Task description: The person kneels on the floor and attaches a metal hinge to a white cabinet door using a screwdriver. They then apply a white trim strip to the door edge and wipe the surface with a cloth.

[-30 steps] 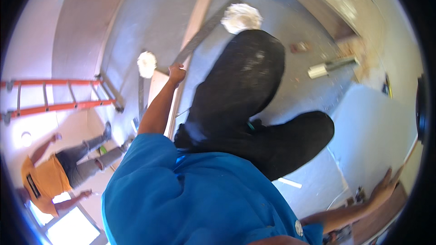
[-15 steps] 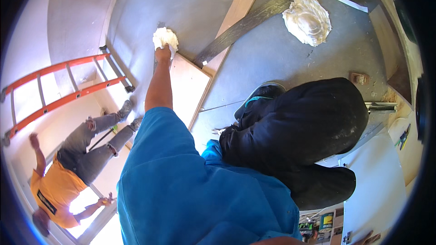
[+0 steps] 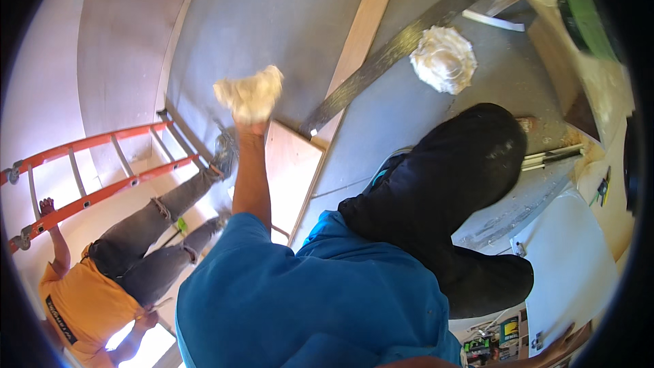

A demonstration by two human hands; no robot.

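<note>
My left hand (image 3: 251, 127), at the end of an outstretched arm, is closed round a crumpled cream-coloured bundle (image 3: 249, 94). The bundle looks soft and is blurred by motion, so I cannot tell its exact kind. Beneath it spreads the grey floor (image 3: 286, 20). Close by my wrist lies a pale wooden board (image 3: 289, 153). Far to the lower right, my right hand (image 3: 560, 346) rests near the edge of a white panel (image 3: 569, 272), its fingers partly visible and stretched out. A second crumpled, whitish round mass (image 3: 444, 60) lies on the floor ahead.
A dark plank (image 3: 402, 44) crosses a light wooden strip (image 3: 361, 34). At left, a person in an orange shirt (image 3: 92, 307) stands by an orange ladder (image 3: 102, 194), one hand on it. A white strip (image 3: 494, 22) and wooden box (image 3: 562, 68) lie right; tools (image 3: 494, 344) sit lower right.
My left hand has drawn back nearer to me with the cream bundle, which now shows wider and blurred. My view has shifted. The other person's hand has come to the ladder.
</note>
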